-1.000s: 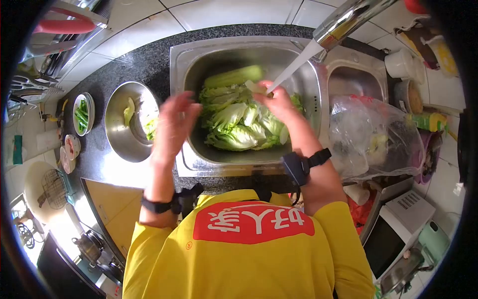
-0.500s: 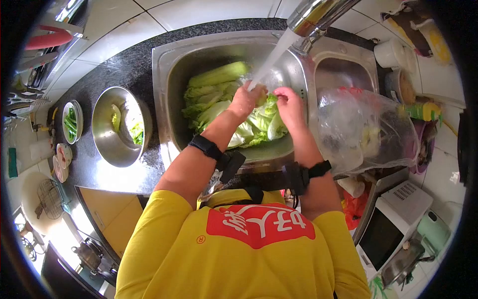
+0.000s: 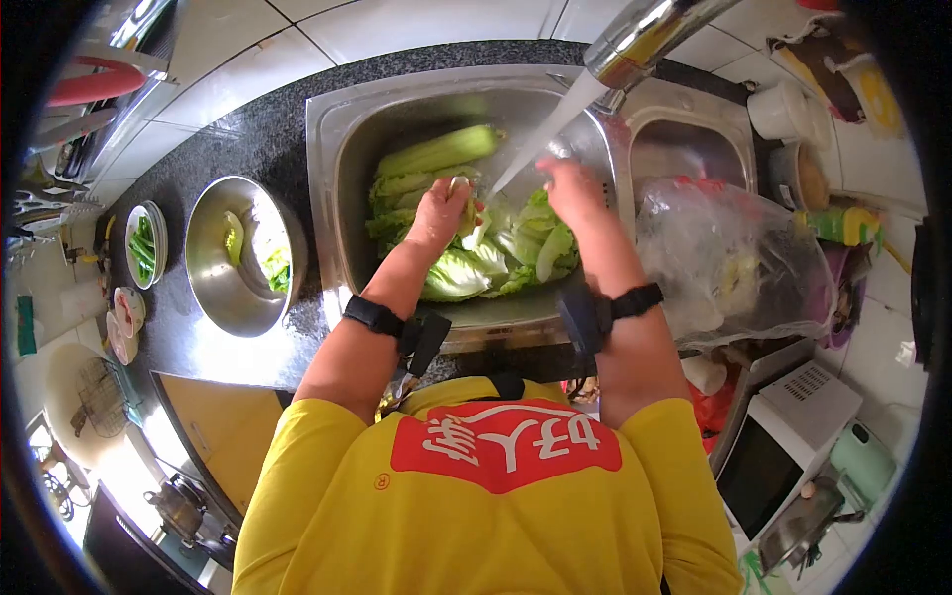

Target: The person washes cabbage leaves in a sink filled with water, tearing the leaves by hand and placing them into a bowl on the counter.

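Running water from the faucet [image 3: 623, 58] falls into the steel sink [image 3: 327, 188]. Loose pale-green lettuce leaves [image 3: 458, 273] fill the sink's front and left parts, and a light-green lettuce stem [image 3: 436, 152] lies behind them. My left hand [image 3: 441, 210] is closed around a lettuce leaf, left of the stream; its white base shows by the fingertips. To the right of the water, my right hand [image 3: 575, 193] hovers above other leaves. Motion smears its fingertips, so whether they hold anything is unclear.
A steel bowl [image 3: 203, 288] with a few leaves stands on the counter to the left, beside stacked plates [image 3: 159, 223] with green vegetables. A clear plastic bag [image 3: 734, 288] covers part of the right basin. A white microwave [image 3: 793, 426] sits lower right.
My hands have moved apart. The left has come left and nearer, out of the stream, with a leaf in it; the right has shifted slightly up and back.
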`<action>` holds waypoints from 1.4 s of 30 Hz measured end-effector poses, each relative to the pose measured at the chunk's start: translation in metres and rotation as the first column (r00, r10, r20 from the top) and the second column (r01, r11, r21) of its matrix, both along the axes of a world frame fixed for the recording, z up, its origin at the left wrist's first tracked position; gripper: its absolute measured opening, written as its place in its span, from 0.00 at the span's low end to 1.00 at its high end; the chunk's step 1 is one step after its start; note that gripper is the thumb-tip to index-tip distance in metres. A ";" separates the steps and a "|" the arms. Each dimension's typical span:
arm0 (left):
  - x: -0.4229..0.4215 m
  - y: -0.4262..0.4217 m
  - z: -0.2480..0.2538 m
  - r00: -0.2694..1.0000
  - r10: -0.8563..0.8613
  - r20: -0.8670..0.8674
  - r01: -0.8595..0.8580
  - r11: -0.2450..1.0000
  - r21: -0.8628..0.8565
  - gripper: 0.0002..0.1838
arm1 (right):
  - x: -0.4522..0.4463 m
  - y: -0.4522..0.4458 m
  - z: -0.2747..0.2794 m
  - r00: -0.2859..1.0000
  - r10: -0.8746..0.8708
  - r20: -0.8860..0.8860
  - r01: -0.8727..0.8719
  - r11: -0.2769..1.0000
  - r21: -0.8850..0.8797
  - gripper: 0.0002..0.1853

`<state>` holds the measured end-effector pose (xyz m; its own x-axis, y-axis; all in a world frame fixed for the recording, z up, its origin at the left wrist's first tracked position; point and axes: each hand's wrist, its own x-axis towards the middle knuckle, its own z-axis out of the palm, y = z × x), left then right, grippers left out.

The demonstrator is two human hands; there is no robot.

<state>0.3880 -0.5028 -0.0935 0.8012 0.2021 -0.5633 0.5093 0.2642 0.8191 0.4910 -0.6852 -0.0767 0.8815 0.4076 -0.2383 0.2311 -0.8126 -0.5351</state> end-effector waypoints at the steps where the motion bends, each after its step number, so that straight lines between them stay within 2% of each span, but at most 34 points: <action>1: 0.000 0.000 0.000 0.997 0.014 0.071 -0.011 0.999 -0.051 0.15 | -0.001 0.001 -0.010 0.990 0.137 0.045 -0.129 0.981 -0.147 0.12; 2: -0.002 0.001 0.000 0.997 0.020 0.071 -0.016 0.998 -0.053 0.15 | -0.005 0.001 -0.020 0.989 0.142 0.045 -0.134 0.980 -0.149 0.12; 4: -0.003 0.005 0.003 0.999 -0.001 0.035 0.001 1.000 -0.004 0.14 | -0.014 0.003 -0.037 0.867 0.388 0.313 -0.255 0.885 -0.390 0.11; 6: -0.006 0.008 0.009 0.999 0.008 0.033 -0.007 1.000 -0.027 0.13 | -0.012 0.002 -0.043 0.806 0.425 0.412 -0.262 0.880 -0.396 0.10; 8: -0.009 0.013 0.009 0.999 0.013 0.029 -0.012 0.999 -0.051 0.13 | -0.003 0.004 -0.040 0.910 0.409 0.072 -0.331 0.819 -0.468 0.06; 10: -0.010 0.015 0.007 0.999 0.028 0.038 -0.021 0.983 -0.184 0.12 | -0.004 0.007 -0.022 0.931 0.358 0.066 -0.294 0.847 -0.442 0.08; 11: -0.009 0.015 0.008 0.999 0.031 0.040 -0.023 0.983 -0.184 0.12 | -0.006 0.010 -0.014 0.981 0.186 0.048 -0.168 0.952 -0.257 0.09; 12: -0.006 0.013 0.015 0.999 0.042 -0.024 -0.046 0.977 -0.211 0.12 | -0.005 0.012 -0.011 1.000 0.020 -0.003 -0.021 0.998 -0.067 0.10; 13: -0.005 0.009 0.018 0.995 0.049 -0.092 -0.070 0.969 -0.236 0.13 | -0.006 0.012 -0.015 1.000 0.026 -0.003 -0.026 0.997 -0.068 0.10; 15: 0.002 0.000 0.012 0.994 0.049 -0.099 -0.074 0.963 -0.258 0.15 | -0.008 0.013 -0.024 0.984 -0.097 -0.148 0.141 0.936 0.323 0.13; 16: 0.004 -0.003 0.005 0.993 0.045 -0.108 -0.073 0.957 -0.279 0.18 | -0.007 0.012 -0.026 0.985 -0.095 -0.146 0.138 0.936 0.325 0.13; 18: 0.002 -0.008 -0.008 0.994 -0.076 0.074 0.081 0.994 -0.072 0.24 | -0.006 0.010 -0.029 0.964 -0.166 -0.207 0.243 0.864 0.440 0.15; 20: 0.011 -0.011 -0.018 0.999 -0.011 -0.041 -0.001 0.960 -0.279 0.30 | -0.002 0.006 -0.030 0.949 -0.229 -0.215 0.305 0.841 0.448 0.15; 22: 0.018 -0.010 -0.017 0.998 0.035 -0.056 -0.052 0.938 -0.343 0.33 | 0.001 0.004 -0.018 0.929 -0.294 -0.223 0.366 0.812 0.455 0.15; 23: 0.020 -0.008 -0.015 0.994 0.080 -0.074 -0.103 0.911 -0.400 0.36 | 0.005 0.001 -0.011 0.902 -0.320 -0.289 0.421 0.801 0.427 0.13; 24: 0.020 -0.009 -0.012 0.994 0.078 -0.074 -0.101 0.911 -0.400 0.36 | 0.007 0.000 -0.005 0.870 -0.346 -0.352 0.473 0.788 0.395 0.11; 26: 0.021 -0.008 -0.005 0.991 0.102 -0.091 -0.130 0.907 -0.401 0.30 | 0.009 -0.003 -0.011 0.868 -0.332 -0.370 0.471 0.786 0.400 0.11; 27: 0.018 -0.007 -0.008 1.000 0.017 -0.004 -0.017 0.876 -0.483 0.35 | 0.008 -0.002 -0.009 0.819 -0.348 -0.456 0.538 0.740 0.404 0.11; 28: 0.018 -0.008 -0.011 1.000 0.017 -0.003 -0.017 0.876 -0.482 0.35 | 0.008 0.000 -0.007 0.764 -0.355 -0.539 0.603 0.691 0.399 0.11; 29: 0.016 -0.011 -0.015 0.996 0.041 0.084 0.007 0.865 -0.501 0.35 | 0.007 0.001 -0.005 0.765 -0.353 -0.539 0.602 0.691 0.401 0.11; 30: 0.016 -0.013 -0.015 0.983 0.067 0.168 0.030 0.855 -0.518 0.35 | 0.003 0.007 0.008 0.602 -0.318 -0.733 0.758 0.516 0.399 0.11; 31: 0.017 -0.013 -0.019 0.975 0.130 0.180 -0.018 0.854 -0.520 0.28 | -0.001 0.010 0.016 0.414 -0.227 -0.882 0.885 0.327 0.332 0.11; 32: 0.022 -0.011 -0.023 0.975 0.131 0.178 -0.019 0.853 -0.522 0.28 | -0.002 0.010 0.014 0.412 -0.228 -0.882 0.886 0.328 0.329 0.11; 34: 0.030 -0.005 -0.021 0.994 0.107 0.012 -0.098 0.943 -0.318 0.20 | -0.005 0.011 0.009 0.620 -0.307 -0.722 0.722 0.583 0.372 0.10; 35: 0.031 -0.007 -0.020 0.984 0.173 0.040 -0.158 0.956 -0.247 0.15 | -0.006 0.014 0.005 0.621 -0.304 -0.722 0.720 0.585 0.373 0.10; 36: 0.031 -0.004 -0.024 0.984 0.176 0.039 -0.162 0.956 -0.244 0.15 | -0.009 0.018 0.001 0.851 -0.334 -0.406 0.509 0.718 0.475 0.08; 37: 0.031 -0.001 -0.027 0.978 0.205 0.033 -0.185 0.934 -0.305 0.16 | -0.013 0.022 -0.003 0.957 -0.289 -0.033 0.269 0.837 0.476 0.07; 38: 0.031 0.002 -0.031 0.972 0.232 0.028 -0.207 0.908 -0.364 0.18 | -0.015 0.026 -0.007 0.922 -0.177 0.343 0.037 0.926 0.376 0.07; 39: 0.032 0.003 -0.027 0.972 0.232 0.030 -0.206 0.909 -0.362 0.18 | -0.018 0.033 -0.004 0.952 -0.156 0.264 0.006 0.871 0.492 0.08; 41: 0.027 0.004 -0.020 0.936 0.352 0.012 -0.316 0.854 -0.413 0.19 | -0.024 0.047 0.000 0.991 -0.120 0.051 0.075 0.844 0.531 0.08; 42: 0.025 0.004 -0.025 0.937 0.350 0.008 -0.316 0.855 -0.412 0.19 | -0.027 0.054 0.002 0.993 -0.106 -0.042 0.112 0.820 0.561 0.08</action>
<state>0.4126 -0.4983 -0.1189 0.7716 0.2373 -0.5901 0.2701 0.7177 0.6418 0.4643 -0.6312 -0.0751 0.9272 0.3745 -0.0058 0.1521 -0.3905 -0.9080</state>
